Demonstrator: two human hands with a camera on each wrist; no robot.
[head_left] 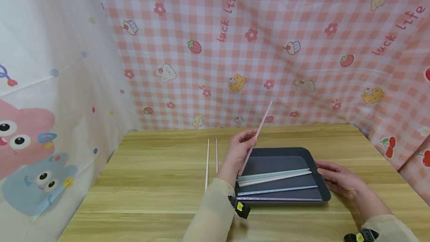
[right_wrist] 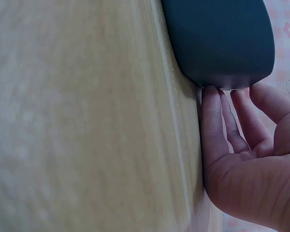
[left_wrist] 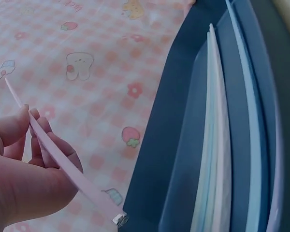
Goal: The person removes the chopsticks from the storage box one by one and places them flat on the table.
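My left hand pinches a pale pink chopstick between thumb and fingers, above the left end of a dark grey tray. The stick slants, its thin tip up and away; in the left wrist view the silver-coloured butt of this chopstick points down toward the tray. Inside the tray lie a close bundle of pale blue and whitish chopsticks, a light blue chopstick and a purple chopstick along the near wall. With fairly straight fingers, my right hand touches the tray's right end wall.
Left of the tray, a white chopstick and a pink chopstick lie side by side on the wooden table, partly behind my left forearm. A pink checked cloth hangs behind the table, and a white printed cloth at the left.
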